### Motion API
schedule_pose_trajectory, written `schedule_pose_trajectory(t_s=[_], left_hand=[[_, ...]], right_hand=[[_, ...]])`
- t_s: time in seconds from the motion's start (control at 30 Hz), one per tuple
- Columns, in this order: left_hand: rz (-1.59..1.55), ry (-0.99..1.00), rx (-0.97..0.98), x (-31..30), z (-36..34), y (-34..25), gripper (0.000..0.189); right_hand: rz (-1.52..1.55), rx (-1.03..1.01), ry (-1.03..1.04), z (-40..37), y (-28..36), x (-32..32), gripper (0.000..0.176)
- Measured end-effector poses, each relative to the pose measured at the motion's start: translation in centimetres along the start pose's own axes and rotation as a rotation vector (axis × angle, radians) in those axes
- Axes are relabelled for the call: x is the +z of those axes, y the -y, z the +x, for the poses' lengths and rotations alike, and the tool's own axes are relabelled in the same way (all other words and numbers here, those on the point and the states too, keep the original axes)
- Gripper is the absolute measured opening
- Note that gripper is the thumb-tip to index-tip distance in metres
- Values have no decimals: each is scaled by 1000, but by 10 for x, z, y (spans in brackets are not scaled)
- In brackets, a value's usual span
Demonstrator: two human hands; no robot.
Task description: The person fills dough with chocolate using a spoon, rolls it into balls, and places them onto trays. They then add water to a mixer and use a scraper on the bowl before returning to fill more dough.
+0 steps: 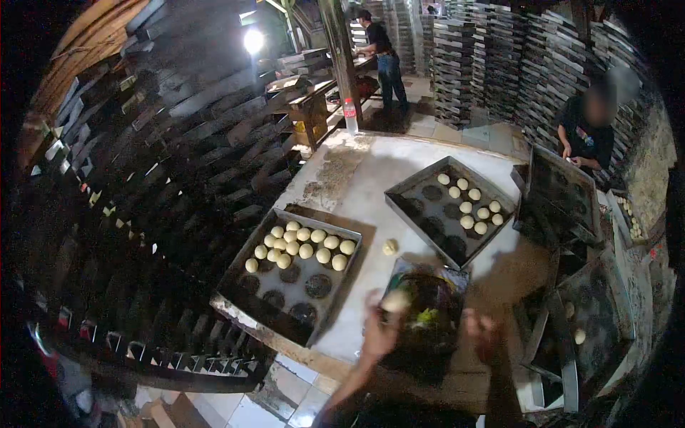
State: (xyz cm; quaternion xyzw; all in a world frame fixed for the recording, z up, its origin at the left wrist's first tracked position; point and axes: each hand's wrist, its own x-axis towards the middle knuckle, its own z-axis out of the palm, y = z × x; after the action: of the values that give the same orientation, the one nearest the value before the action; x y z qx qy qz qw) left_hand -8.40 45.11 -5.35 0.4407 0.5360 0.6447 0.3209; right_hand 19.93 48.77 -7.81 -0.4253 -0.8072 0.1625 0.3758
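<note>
My left hand (379, 334) is raised at the near side of the table, its fingers closed around a pale dough ball (396, 301) that is blurred by motion. Between my hands sits a dark container (435, 289) with a colourful rim, and something yellow-green (426, 317) shows inside it. My right hand (481, 329) is to the right of the container, too dark and smeared to show how its fingers are set. A single dough piece (389, 247) lies on the tabletop just beyond the container.
A metal tray (285, 341) with several dough balls is left; another tray (428, 232) is farther back. More trays (564, 207) lean at right, near a seated person (589, 128). A bottle (350, 118) stands by a post. Someone stands (389, 60) behind.
</note>
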Motion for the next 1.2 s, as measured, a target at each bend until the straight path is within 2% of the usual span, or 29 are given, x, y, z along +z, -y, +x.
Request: schedule_pose_trajectory(t_s=[0.03, 0.07, 0.1, 0.13, 0.17, 0.2, 0.27, 0.3, 0.33, 0.4, 0.43, 0.5, 0.53, 0.57, 0.6, 0.63, 0.7, 0.73, 0.77, 0.8, 0.83, 0.87, 0.9, 0.97, 1.0, 1.03, 1.13, 1.17, 1.2], left_hand=[[141, 96, 187, 34, -16, -11, 72], [283, 197, 372, 57, -30, -20, 79], [160, 343, 295, 71, -45, -38, 86], [37, 489, 211, 85, -58, -60, 93], [-18, 488, 248, 91, -65, -84, 101], [-55, 455, 161, 95, -75, -103, 96], [-292, 555, -44, 109, -83, -94, 85], [-118, 515, 48, 124, -89, -96, 64], [-123, 419, 1, 140, -103, -99, 59], [-112, 221, -91, 169, -135, -121, 47], [-17, 123, -17, 175, -151, -103, 38], [202, 88, 205, 185, -185, -120, 36], [305, 72, 319, 189, -203, -127, 35], [274, 32, 342, 193, -225, -113, 47], [134, 59, 311, 196, -231, -132, 53], [-5, 87, 278, 203, -234, -157, 59], [281, 335, 447, 176, -235, -150, 76], [-32, 327, 342, 172, -243, -156, 61], [60, 276, 247, 157, -258, -168, 53], [153, 223, 148, 137, -271, -179, 45], [287, 128, 197, 116, -281, -179, 34], [379, 85, 55, 91, -295, -180, 33], [180, 56, -12, 69, -309, -181, 31], [-257, -56, -164, 27, -332, -183, 28], [-503, -145, -254, 11, -345, -182, 27], [-394, -183, -172, -3, -358, -167, 29], [-448, -64, -380, -29, -406, -141, 32], [-623, -124, -428, -31, -404, -152, 33], [-707, -154, -579, -43, -407, -144, 34]], right_hand=[[-87, -111, 121, -8, 0, 4, 29], [45, -109, 120, 3, 28, -12, 28], [178, -107, 120, 15, 56, -29, 28], [449, 146, 158, 22, 76, -53, 29], [720, 402, 195, 24, 87, -72, 30], [690, 262, 115, 20, 92, -83, 30], [610, -20, -47, 8, 88, -106, 31], [416, -167, -68, -5, 76, -110, 39], [456, -228, -35, -14, 71, -115, 44], [513, -175, -78, -29, 79, -142, 40], [588, -115, -120, -39, 78, -144, 36], [718, 7, -185, -62, 77, -149, 27], [712, -8, -190, -72, 81, -156, 26], [705, -23, -196, -81, 86, -162, 31], [698, -38, -201, -91, 93, -167, 40], [703, 2, -348, -99, 98, -159, 42], [636, -53, -389, -107, 126, -158, 26], [593, -117, -390, -113, 135, -150, 14], [828, 80, -277, -121, 139, -133, 16], [838, 52, -207, -123, 143, -114, 17], [847, 23, -137, -125, 146, -96, 18], [635, -235, -111, -121, 156, -83, 18], [527, -309, -90, -123, 172, -74, 23], [537, -239, 44, -133, 212, -60, 35], [644, -88, 166, -141, 234, -57, 42], [626, -243, 103, -150, 245, -41, 48], [817, -195, 132, -188, 270, -18, 52], [734, -221, 153, -189, 267, -21, 48], [848, -63, 339, -193, 264, -24, 43]])
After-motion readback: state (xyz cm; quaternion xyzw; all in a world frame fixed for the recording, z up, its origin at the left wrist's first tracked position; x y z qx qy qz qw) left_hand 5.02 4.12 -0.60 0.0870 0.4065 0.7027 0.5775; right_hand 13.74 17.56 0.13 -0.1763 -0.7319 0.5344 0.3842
